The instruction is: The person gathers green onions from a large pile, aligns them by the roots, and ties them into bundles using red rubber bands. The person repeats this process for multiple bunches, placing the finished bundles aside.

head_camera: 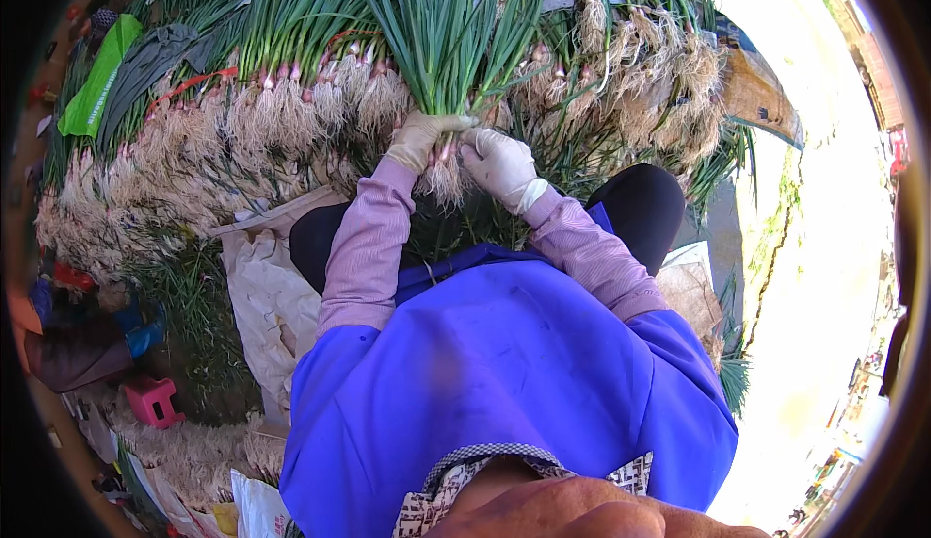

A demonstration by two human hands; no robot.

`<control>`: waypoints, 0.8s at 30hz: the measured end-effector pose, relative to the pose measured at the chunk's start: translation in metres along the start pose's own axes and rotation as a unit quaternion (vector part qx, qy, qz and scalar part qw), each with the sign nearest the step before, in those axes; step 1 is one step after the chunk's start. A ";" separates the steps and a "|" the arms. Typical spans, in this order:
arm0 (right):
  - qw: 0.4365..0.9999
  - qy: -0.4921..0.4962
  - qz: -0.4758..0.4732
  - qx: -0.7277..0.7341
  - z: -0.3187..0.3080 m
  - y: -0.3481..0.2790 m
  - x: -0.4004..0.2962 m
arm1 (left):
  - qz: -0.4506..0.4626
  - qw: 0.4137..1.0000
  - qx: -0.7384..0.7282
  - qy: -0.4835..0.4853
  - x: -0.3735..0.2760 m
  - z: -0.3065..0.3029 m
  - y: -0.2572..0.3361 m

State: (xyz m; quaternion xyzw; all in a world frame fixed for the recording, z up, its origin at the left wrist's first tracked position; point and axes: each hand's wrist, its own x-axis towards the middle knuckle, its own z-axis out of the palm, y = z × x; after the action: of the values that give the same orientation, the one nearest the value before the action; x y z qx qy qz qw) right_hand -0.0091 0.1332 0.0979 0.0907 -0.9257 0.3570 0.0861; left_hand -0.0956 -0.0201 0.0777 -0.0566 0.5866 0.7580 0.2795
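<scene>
A bunch of green garlic or spring onions [440,87] stands in front of me, leaves pointing away and pale roots towards my lap. My left hand [420,138], in a whitish glove, is wrapped around its stems just above the pinkish bulbs. On the right side of the same bunch, my gloved right hand [500,165] has curled fingers against the lower stems. Whether it pinches a stalk is hidden. Just beyond both hands lies a long heap of similar plants [284,94], their root ends facing me.
Red ties [193,87] cross part of the heap. A green bag [100,76] and dark cloth [149,65] lie on it at left. Crumpled sheeting [262,320] is beside my left leg. A pink stool [153,402] and another person's boot [144,330] are farther left.
</scene>
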 end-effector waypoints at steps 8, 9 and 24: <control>0.977 0.105 0.021 0.187 -0.021 0.032 0.057 | -0.002 0.997 0.014 -0.079 -0.005 -0.003 0.005; 0.979 0.080 0.036 0.185 -0.005 0.054 0.065 | -0.001 0.996 0.011 -0.085 0.002 -0.003 0.006; 0.983 0.130 0.105 0.080 -0.037 0.079 0.085 | -0.008 0.991 -0.014 -0.130 -0.002 -0.006 0.022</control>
State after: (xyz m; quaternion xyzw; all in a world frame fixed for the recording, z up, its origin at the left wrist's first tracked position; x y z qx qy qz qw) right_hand -0.1059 0.2071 0.0929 -0.0470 -0.8795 0.4458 0.1600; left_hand -0.1062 -0.0298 0.0961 0.0339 0.5340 0.7650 0.3583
